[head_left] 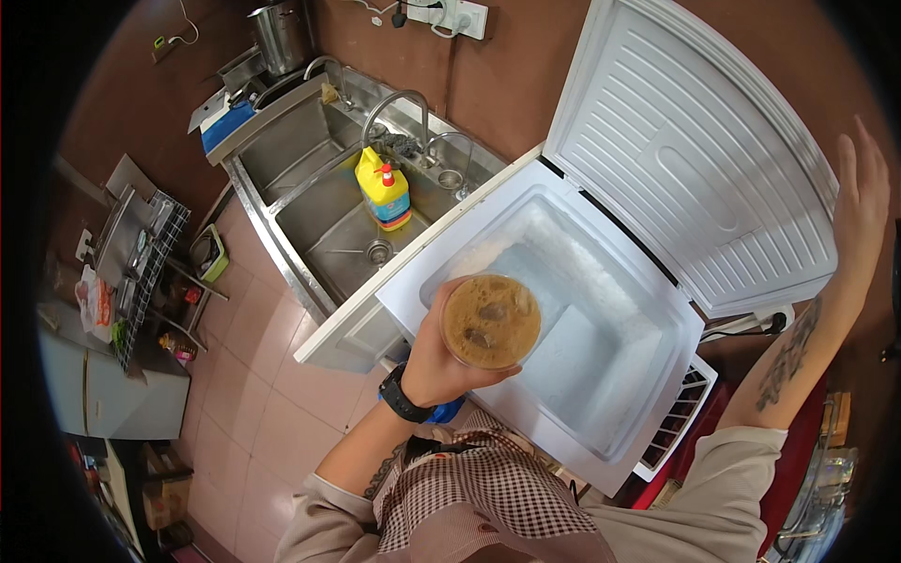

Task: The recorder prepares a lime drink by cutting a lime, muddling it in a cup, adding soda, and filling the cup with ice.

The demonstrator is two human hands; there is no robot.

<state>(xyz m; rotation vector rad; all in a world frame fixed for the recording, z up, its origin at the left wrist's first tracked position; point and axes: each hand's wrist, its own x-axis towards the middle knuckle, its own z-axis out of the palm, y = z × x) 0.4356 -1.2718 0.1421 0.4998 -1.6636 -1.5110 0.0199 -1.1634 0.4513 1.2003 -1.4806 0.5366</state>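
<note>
My left hand (438, 355), with a black watch on the wrist, is wrapped around a clear cup of brown iced drink (490, 322). Ice cubes and foam show at its surface. The cup is over the near left rim of a white chest freezer (405, 299), whose inner walls (637, 310) are coated with frost. Raised at the far right, my right hand (864, 172) has its fingers stretched out beside the outer edge of the upright freezer lid (693, 162). Whether it touches the lid, I cannot tell.
Left of the freezer is a stainless steel double sink (327, 190) with curved faucets (405, 98). A yellow pump jug (383, 190) stands in its nearer basin. A wire rack (151, 267) with utensils is farther left, above pink floor tiles (260, 394). Power sockets (457, 17) are on the wall.
</note>
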